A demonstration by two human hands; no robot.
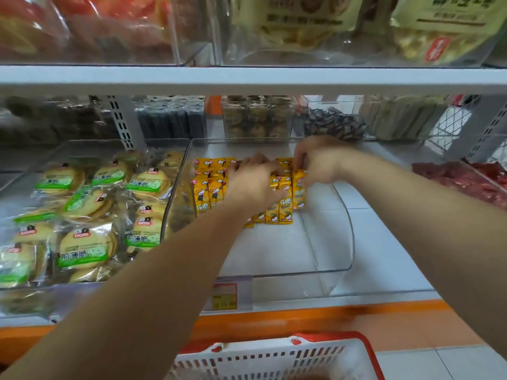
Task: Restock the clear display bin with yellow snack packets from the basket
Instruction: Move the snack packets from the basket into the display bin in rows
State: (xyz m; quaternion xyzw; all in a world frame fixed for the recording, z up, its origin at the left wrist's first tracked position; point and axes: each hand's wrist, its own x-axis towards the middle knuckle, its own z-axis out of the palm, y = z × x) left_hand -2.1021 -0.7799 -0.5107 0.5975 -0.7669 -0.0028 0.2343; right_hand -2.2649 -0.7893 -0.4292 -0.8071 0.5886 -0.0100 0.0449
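The clear display bin [340, 267] sits on the middle shelf, its right half bare. Yellow snack packets [204, 193] stand in rows in its left half. My left hand [253, 185] lies on top of the middle of the rows, fingers spread over the packets. My right hand [318, 163] pinches the top of the rightmost yellow packet [299, 192], which stands at the end of the row. The white basket with a red rim [274, 357] is at the bottom edge, below the shelf; its contents are hard to make out.
A clear bin of round biscuit packs with green labels [82, 215] stands to the left. Dark red packs [461, 179] lie to the right. Jars and dark packets fill the shelf's back row. An upper shelf board [247, 78] overhangs. A price tag [225, 296] hangs at the front.
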